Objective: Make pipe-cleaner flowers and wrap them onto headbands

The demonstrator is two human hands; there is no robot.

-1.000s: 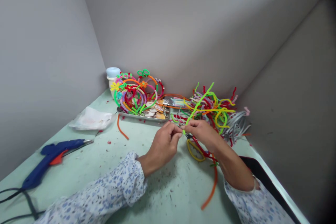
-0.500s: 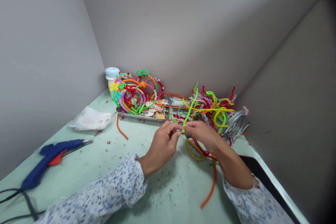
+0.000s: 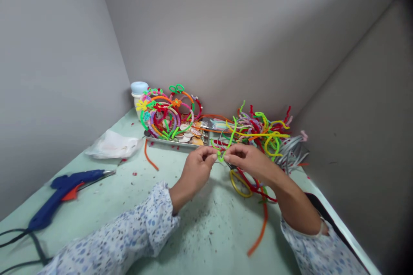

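Between my two hands is a lime-green pipe cleaner (image 3: 232, 134), its free end curving upward and its lower part bent small at my fingertips. My left hand (image 3: 198, 164) pinches the bent part between thumb and forefinger. On the other side, my right hand (image 3: 248, 161) is closed in a pinch on the same pipe cleaner. Just below my right hand lie yellow-handled scissors (image 3: 240, 184), partly covered by red pipe cleaners. An orange pipe cleaner (image 3: 260, 236) trails toward the front of the table.
Decorated headbands (image 3: 166, 114) rest on a metal tray (image 3: 174, 141) of round pieces. Behind my right hand is a heap of colourful pipe cleaners (image 3: 258, 124) beside grey bands (image 3: 292, 154). A blue glue gun (image 3: 61, 193), plastic bag (image 3: 112, 145) and white bottle (image 3: 138, 94) are at left.
The lime-green pipe cleaner's upright end has shortened and curved as its lower part bends at my fingers. My hands have drawn slightly apart, with the left shifting left.
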